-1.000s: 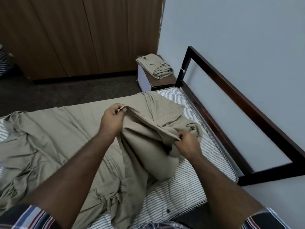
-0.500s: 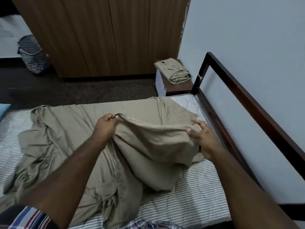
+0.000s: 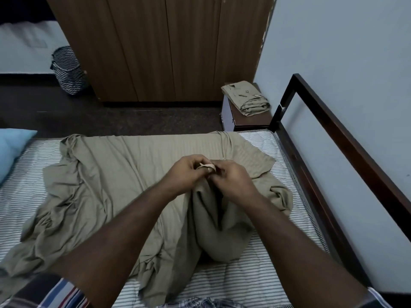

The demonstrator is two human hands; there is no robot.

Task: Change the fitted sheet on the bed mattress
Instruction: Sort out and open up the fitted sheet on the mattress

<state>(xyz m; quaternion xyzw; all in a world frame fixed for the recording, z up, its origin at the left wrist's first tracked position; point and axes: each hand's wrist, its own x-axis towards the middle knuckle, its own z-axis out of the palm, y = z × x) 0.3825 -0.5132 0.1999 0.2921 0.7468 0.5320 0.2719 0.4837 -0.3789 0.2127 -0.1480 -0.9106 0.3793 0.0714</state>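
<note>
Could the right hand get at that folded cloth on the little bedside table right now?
Probably not yet: the right hand pinches the olive sheet, as does the left hand. The path to the folded cloth looks open, though far.

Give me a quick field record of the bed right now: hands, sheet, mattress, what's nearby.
left hand: grips the sheet's hem
right hand: pinches the same hem, touching the left hand
sheet: khaki, loose and rumpled, no corner fitted
mattress: striped, partly bare
pillow: blue, far left edge
folded cloth: on the bedside table
</note>
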